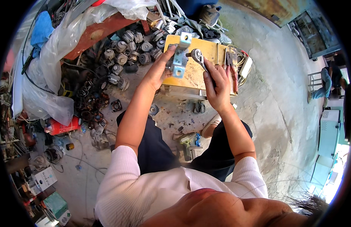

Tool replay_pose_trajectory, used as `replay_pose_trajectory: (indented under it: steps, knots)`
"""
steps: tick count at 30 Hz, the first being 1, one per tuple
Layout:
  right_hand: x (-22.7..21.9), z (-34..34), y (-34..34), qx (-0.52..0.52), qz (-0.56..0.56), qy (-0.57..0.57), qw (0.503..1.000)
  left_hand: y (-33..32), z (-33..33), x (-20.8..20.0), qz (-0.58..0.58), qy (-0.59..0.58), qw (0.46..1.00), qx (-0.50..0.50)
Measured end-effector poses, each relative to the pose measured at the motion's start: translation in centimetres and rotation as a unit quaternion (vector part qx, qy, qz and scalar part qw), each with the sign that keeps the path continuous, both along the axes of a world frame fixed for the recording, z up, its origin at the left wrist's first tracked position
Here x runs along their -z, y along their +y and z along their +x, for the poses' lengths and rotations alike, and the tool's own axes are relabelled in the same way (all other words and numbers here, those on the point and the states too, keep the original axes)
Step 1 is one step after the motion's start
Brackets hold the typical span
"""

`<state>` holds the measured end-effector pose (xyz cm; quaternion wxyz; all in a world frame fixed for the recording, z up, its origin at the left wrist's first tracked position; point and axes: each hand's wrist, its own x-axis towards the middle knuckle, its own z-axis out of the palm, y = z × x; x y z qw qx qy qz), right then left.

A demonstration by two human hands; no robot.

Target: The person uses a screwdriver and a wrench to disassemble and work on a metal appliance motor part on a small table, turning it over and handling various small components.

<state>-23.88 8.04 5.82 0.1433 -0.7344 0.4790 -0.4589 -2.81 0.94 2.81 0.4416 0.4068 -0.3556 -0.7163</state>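
A person seen from above held a silvery metal bracket [179, 62] over a yellow-topped bench [194, 84]. The left hand [162, 67] pinched the bracket's left side, thumb in view, some fingers hidden behind it. The right hand [218, 85] was closed around the handle of a ratchet wrench [198, 56]. Among the containers, a blue tub [190, 6] stood beyond the bench and a white carton [44, 178] at lower left; their contents could not be made out. Clear plastic sheeting [51, 81] draped the left side, beside a heap of small motors [122, 58] on the floor. The bracket's long axis ran away from the person, tilted slightly right at its far end, with a holed tab at each end. The wrench lay diagonally, its head far and left, its drive end pointing at the bracket; contact was unclear.
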Motion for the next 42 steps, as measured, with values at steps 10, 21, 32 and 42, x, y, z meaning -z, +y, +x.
replay_pose_trajectory:
  steps: [10,21,32,42]
  knots:
    - [0.9,0.8,-0.2,0.017,-0.051,0.054,0.997,0.9,-0.6,-1.2,-0.019,-0.098,0.992,-0.080]
    - [2.8,2.0,0.1,0.016,0.033,-0.050,0.998,1.3,-0.9,-2.0,-0.034,-0.054,0.993,-0.098]
    - [3.5,-0.2,-0.9,0.044,0.157,-0.214,0.963,1.3,-1.6,-0.7,-0.147,-0.009,0.988,-0.035]
    - [2.3,-0.3,-0.6,0.014,0.239,-0.404,0.883,0.9,-2.6,0.1,-0.375,-0.217,0.892,-0.133]
